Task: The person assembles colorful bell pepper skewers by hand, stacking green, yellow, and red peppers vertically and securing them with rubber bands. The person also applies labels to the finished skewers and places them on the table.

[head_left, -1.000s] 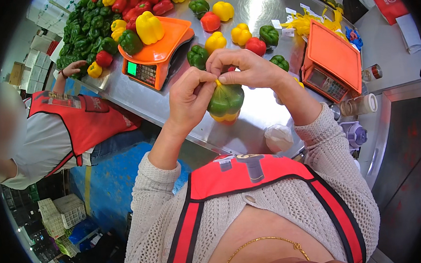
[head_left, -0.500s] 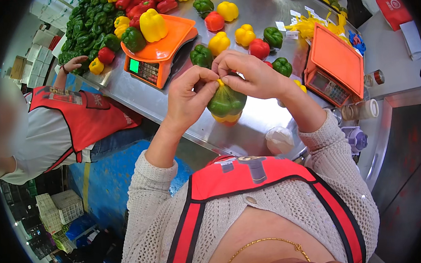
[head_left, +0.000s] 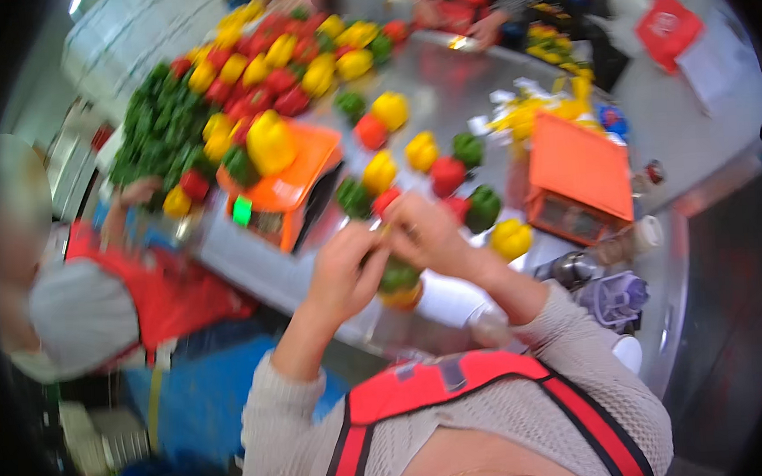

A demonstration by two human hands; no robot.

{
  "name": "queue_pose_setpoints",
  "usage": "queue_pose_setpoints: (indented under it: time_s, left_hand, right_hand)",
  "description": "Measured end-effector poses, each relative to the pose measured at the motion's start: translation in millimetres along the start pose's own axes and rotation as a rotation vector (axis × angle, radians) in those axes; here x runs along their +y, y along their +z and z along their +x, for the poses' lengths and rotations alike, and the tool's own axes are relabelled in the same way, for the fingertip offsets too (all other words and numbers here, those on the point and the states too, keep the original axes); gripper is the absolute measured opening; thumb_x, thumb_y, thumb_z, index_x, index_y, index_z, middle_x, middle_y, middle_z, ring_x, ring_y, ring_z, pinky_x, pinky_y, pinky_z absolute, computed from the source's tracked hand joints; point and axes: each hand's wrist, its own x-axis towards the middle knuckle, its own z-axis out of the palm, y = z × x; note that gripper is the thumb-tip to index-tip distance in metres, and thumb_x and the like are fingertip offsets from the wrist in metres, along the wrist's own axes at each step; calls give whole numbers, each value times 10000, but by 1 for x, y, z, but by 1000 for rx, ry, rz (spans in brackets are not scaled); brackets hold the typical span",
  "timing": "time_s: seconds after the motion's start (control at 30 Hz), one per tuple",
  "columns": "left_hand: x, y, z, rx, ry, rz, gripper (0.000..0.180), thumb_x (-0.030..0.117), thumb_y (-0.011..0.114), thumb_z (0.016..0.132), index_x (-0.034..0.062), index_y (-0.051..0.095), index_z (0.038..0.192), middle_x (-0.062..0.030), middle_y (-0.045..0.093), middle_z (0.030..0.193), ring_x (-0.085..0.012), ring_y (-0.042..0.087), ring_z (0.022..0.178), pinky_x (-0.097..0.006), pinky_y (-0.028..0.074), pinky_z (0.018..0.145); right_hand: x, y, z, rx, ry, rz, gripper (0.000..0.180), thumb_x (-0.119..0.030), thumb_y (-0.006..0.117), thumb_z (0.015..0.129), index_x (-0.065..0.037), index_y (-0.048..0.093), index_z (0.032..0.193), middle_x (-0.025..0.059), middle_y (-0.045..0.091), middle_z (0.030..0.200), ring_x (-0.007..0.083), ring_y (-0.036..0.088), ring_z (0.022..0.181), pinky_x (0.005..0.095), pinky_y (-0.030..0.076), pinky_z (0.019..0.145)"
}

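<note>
- Angling left forearm (head_left: 302, 343) upward from the lower left, right forearm (head_left: 499, 281) inward from the lower right.
- Holding left hand (head_left: 345, 262) just left of centre, fingers curled, pinching.
- Holding right hand (head_left: 430, 231) close beside it, right of centre, fingers bent, blurred.

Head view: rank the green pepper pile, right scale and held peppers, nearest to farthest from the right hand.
1. Held peppers, just below the right hand
2. Right scale, upper right
3. Green pepper pile, far upper left
</note>
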Motion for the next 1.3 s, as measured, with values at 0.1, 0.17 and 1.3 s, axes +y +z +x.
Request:
queue_pose_setpoints:
  time_s: [0.1, 0.17, 1.3]
  left_hand:
    - [6, 5, 2, 42, -37, -55, 98, 37, 711, 825, 19, 628, 874, -140, 621, 813, -321, 623, 751, -375, 492, 668]
    - [16, 1, -3, 45, -199, -2, 98, 39, 714, 825, 22, 618, 835, -133, 607, 781, -310, 615, 719, -371, 485, 650]
    - [11, 31, -12, 292, -51, 31, 138, 99, 674, 744, 41, 617, 856, -103, 559, 881, -322, 550, 852, -412, 446, 734]
  right_hand:
    - [-8, -4, -1, -32, 193, 94, 133, -73, 639, 850, -43, 560, 952, 125, 600, 882, 278, 635, 800, 348, 513, 709]
    - [-20, -5, 6, -63, 342, 302, 119, -36, 590, 880, -34, 535, 985, 74, 590, 873, 166, 624, 804, 302, 507, 723]
    - [-51, -3, 3, 116, 319, 218, 86, 14, 542, 926, -8, 545, 842, 65, 544, 818, 152, 526, 730, 273, 437, 674]
